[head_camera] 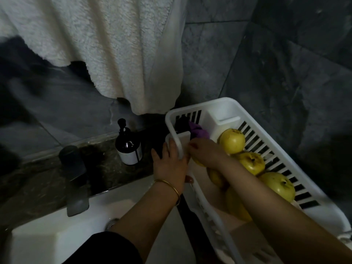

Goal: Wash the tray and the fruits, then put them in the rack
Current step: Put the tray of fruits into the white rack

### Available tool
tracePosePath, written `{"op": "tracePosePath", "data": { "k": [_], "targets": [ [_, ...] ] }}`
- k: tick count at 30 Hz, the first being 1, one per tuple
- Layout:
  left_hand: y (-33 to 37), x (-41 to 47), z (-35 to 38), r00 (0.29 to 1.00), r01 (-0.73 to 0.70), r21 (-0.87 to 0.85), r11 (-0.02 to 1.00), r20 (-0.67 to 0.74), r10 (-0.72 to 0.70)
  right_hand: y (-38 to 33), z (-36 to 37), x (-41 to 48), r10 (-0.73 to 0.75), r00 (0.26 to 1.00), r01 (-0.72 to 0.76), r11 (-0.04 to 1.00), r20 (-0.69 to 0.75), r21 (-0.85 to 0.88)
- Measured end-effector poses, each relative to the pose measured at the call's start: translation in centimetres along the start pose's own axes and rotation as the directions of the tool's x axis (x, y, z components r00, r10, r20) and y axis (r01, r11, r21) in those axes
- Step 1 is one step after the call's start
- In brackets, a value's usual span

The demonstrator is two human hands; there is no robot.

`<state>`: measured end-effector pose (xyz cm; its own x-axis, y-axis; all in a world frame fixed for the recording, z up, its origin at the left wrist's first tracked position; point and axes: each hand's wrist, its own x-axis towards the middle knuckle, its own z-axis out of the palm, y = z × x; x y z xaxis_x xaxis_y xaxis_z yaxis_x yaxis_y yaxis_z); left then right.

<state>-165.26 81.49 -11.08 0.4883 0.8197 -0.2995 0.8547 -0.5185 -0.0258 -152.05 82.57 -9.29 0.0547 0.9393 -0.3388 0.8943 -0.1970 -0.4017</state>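
Observation:
A white slatted rack (266, 155) stands to the right of the sink. Several yellow fruits lie in it, among them one near the far end (232, 141), one in the middle (251, 162) and one nearer me (278, 185). More fruits are partly hidden under my right arm. Beneath them lies a pale pinkish tray (215, 195). My left hand (169, 164) grips the rack's left rim, fingers over the top and thumb below. My right hand (205, 153) reaches into the rack with its fingers curled over a yellow fruit (198, 163), which is mostly covered.
A purple cloth (199, 131) sits in the rack's far compartment. A dark soap bottle (128, 149) stands on the counter behind the white sink (57, 235), beside a black faucet (75, 180). A white towel (114, 54) hangs on the dark tiled wall.

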Motion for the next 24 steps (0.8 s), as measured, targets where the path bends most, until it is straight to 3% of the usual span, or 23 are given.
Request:
{"op": "tracePosePath", "data": {
  "k": [7,15,24],
  "targets": [
    [0.1,0.3,-0.3,1.0,-0.01,0.104,0.994,-0.026,0.013,-2.2,1.5,-0.4,0.004,0.998,-0.006,1.0,-0.062,-0.024],
    [0.3,0.8,-0.5,1.0,-0.008,0.262,0.965,0.0,0.009,-2.5,2.6,0.3,-0.026,0.996,0.008,0.979,-0.086,-0.203],
    [0.2,0.9,-0.4,1.0,-0.014,0.253,0.967,-0.023,0.02,-2.2,2.9,0.3,-0.027,0.994,0.006,0.982,-0.108,-0.191]
  ]
}}
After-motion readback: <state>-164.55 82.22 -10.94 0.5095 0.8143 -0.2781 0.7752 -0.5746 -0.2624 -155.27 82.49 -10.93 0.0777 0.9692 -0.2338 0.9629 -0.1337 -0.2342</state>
